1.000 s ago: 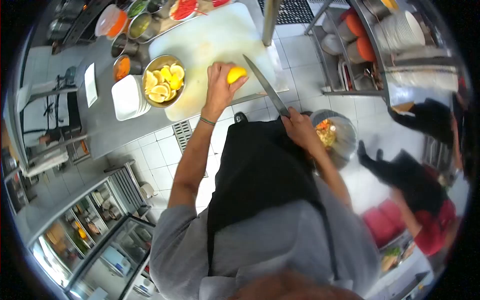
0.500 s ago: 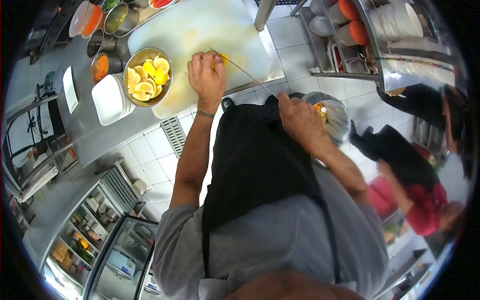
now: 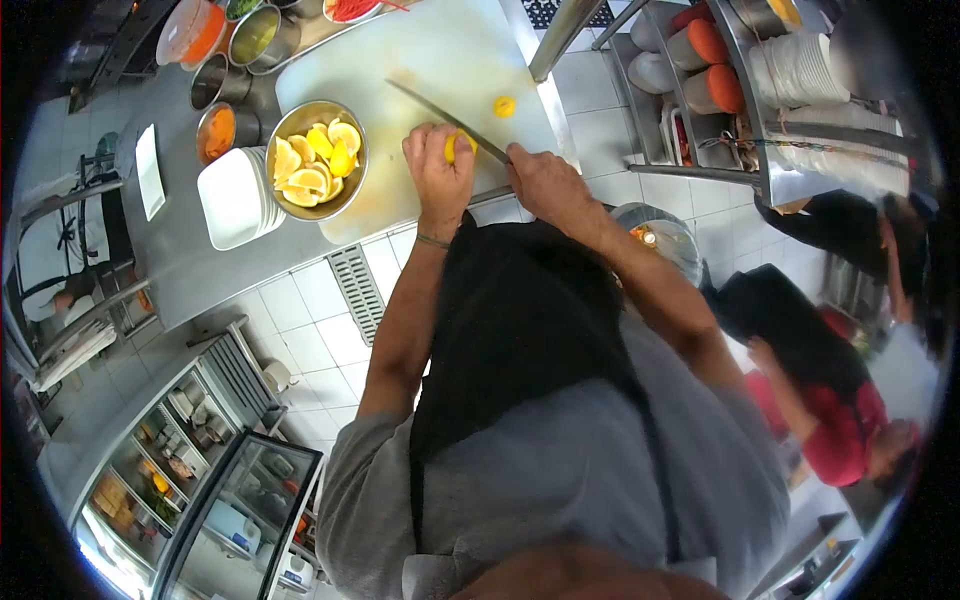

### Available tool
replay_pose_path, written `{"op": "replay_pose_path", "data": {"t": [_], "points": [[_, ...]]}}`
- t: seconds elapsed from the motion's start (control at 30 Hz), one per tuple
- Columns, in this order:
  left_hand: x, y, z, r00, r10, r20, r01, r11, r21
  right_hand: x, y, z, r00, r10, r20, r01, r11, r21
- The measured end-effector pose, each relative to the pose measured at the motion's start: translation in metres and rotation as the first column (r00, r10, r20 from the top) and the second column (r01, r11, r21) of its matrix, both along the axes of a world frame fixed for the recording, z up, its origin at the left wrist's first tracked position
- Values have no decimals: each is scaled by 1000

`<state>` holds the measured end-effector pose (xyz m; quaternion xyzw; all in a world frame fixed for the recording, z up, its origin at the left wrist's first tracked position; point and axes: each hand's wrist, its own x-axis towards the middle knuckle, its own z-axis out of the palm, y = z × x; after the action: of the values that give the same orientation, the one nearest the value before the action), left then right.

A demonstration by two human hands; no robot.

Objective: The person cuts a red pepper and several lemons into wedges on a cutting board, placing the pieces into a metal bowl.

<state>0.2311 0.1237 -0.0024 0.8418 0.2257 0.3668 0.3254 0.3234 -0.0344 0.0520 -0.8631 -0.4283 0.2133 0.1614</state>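
Note:
On the pale cutting board [image 3: 370, 50], my left hand [image 3: 438, 172] is closed round a yellow lemon [image 3: 459, 147] near the board's front edge. My right hand [image 3: 548, 182] grips the handle of a long knife [image 3: 440, 114]; its blade crosses just beyond the lemon, with the tip pointing away to the left. A small yellow end slice [image 3: 504, 106] lies on the board, right of the blade. Left of my left hand stands a metal bowl [image 3: 363, 165] of lemon wedges [image 3: 308, 178].
White square dishes [image 3: 233, 200] are stacked left of the bowl, beside metal containers [image 3: 228, 135]. A lined bin [image 3: 665, 238] stands on the floor at right. Shelves [image 3: 760, 130] hold plates and tubs. Another person in red [image 3: 835, 440] is at the lower right.
The knife has moved left and now lies past the lemon. My right hand has come closer to my left. A small yellow slice now shows on the board.

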Motion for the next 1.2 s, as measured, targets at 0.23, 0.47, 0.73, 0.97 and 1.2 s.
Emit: {"op": "replay_pose_path", "data": {"t": [0.23,0.47,0.73,0.97,1.2], "points": [[-38,9,4,989,91,116,-61,969,-239,65,80,-15,959,13,283,-55,988,142],[-38,17,-2,988,131,86,-115,979,-170,-2,125,-53,936,-64,345,-12,977,215],[-48,24,-15,996,77,33,-75,995,-64,59,41,-53,911,-396,114,315,847,429],[-70,16,23,966,44,-255,-72,992,-99,48,-174,-109,829,-545,126,460,792,402],[-79,10,8,987,76,-141,-90,991,-95,11,-254,-110,874,-451,179,414,886,211]]}}
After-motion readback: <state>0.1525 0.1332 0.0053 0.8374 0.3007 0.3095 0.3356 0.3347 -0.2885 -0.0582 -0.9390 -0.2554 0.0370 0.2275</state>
